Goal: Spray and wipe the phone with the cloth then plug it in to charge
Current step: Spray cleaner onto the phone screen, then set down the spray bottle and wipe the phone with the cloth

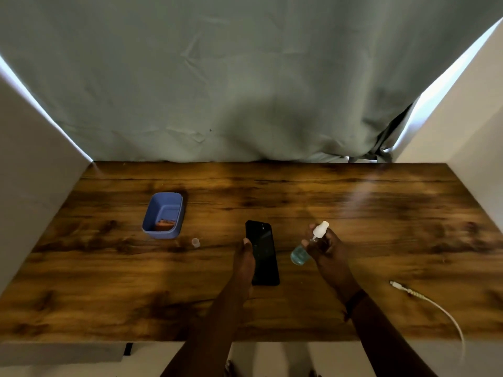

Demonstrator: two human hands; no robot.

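A black phone (263, 253) lies flat on the wooden table (353, 213), long side running away from me, with small droplets on its screen. My left hand (245, 258) grips its left edge. My right hand (325, 248) holds a small clear spray bottle (300, 254) of bluish liquid, tilted, its white nozzle (320, 229) uppermost, just right of the phone. An orange cloth (164, 225) lies inside a blue box (163, 214) at the left. The white charging cable (424, 297) rests on the table at the right, its plug end toward the phone.
A small clear cap (195, 242) stands between the blue box and the phone. White panels wall in the table on both sides, and a grey-green sheet hangs behind it. The cable trails off the front edge at the right.
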